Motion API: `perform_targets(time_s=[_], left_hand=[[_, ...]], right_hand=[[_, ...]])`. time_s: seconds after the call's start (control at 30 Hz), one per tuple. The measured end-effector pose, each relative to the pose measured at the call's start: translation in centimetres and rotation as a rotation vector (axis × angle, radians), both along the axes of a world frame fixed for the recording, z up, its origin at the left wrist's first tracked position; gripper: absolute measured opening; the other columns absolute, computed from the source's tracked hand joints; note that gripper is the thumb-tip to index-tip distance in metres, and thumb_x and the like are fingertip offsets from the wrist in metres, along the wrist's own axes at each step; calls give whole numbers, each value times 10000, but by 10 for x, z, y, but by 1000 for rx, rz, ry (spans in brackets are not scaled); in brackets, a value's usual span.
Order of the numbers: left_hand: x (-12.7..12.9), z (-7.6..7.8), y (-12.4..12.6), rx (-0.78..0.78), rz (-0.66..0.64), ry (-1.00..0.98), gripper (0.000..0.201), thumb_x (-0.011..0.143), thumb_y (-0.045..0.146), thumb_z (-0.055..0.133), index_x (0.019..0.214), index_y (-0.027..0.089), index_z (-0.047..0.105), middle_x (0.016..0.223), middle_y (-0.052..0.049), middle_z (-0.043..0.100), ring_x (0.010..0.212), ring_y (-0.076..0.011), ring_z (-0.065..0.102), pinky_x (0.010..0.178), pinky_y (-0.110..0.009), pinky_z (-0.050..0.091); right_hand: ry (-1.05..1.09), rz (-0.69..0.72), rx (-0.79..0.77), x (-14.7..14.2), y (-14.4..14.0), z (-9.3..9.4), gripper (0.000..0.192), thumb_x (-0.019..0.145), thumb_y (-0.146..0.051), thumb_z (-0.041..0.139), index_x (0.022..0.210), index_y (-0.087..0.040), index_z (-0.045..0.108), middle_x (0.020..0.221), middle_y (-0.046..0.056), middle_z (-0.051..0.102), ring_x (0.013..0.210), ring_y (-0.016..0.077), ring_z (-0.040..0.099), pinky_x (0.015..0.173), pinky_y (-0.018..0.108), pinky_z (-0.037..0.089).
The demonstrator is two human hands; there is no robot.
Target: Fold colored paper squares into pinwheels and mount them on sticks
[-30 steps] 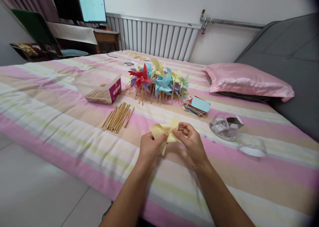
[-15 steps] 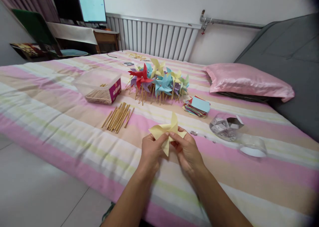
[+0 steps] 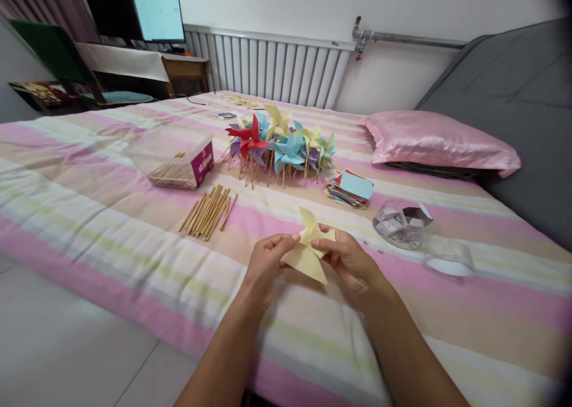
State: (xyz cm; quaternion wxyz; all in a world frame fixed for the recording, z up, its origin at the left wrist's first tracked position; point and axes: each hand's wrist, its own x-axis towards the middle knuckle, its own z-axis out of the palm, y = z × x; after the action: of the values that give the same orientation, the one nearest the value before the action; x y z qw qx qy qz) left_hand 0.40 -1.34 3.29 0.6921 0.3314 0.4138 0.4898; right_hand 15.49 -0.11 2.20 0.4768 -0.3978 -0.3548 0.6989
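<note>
Yellow paper pinwheel point(image 3: 308, 252) is being pinched by left hand point(image 3: 267, 264) and right hand point(image 3: 353, 264); pressing its centre squarely should keep the folds neat.

Bare forearms, no sleeves, no jewellery

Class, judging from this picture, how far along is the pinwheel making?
Done: a pile of finished pinwheels on sticks. In hand: left hand and right hand hold a yellow paper pinwheel head, no stick yet. Left: loose sticks and a stack of coloured paper.
</note>
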Motion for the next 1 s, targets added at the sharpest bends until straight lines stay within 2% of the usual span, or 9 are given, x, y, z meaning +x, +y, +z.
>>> perform_targets(time_s=[0.13,0.27,0.5,0.7,0.83,1.0], left_hand=[[0,-5,1,61,-58,122,242,653,347,722,725,116,723,644,-64,668,560,-131,571,543,-214,405],[2,-14,2,76,-95,222,178,613,280,736,682,119,702,632,-44,651,541,-109,533,527,-203,362],[3,-12,2,95,-131,267,150,593,259,715,599,128,642,570,12,578,498,-74,460,491,-190,306],[2,-16,2,56,-119,298,170,601,282,709,623,123,655,571,-1,593,488,-84,481,476,-194,314],[3,-19,3,33,-65,270,176,614,283,705,660,118,663,604,-23,622,502,-100,520,483,-199,349],[3,-20,7,2,59,217,195,593,272,715,687,106,678,617,-43,650,518,-117,552,505,-211,393]], right_hand=[[-181,-14,11,8,-2,4,556,634,-170,719,1151,-202,519,771,2,676,658,176,625,629,295,466],[-355,41,58,14,-4,4,583,642,-205,725,1190,-206,525,700,-16,642,636,173,608,587,281,446],[-511,86,145,18,-2,4,611,628,-252,758,1195,-226,533,807,2,642,741,195,616,661,311,473],[-463,118,138,16,-3,7,634,641,-277,763,1217,-241,500,814,-8,620,710,163,598,613,262,457],[-409,95,175,13,-4,7,610,666,-307,756,1213,-244,494,735,-32,602,656,139,585,582,236,442],[-273,147,156,11,-3,8,584,682,-288,746,1198,-208,485,844,33,689,777,194,654,709,303,487]])
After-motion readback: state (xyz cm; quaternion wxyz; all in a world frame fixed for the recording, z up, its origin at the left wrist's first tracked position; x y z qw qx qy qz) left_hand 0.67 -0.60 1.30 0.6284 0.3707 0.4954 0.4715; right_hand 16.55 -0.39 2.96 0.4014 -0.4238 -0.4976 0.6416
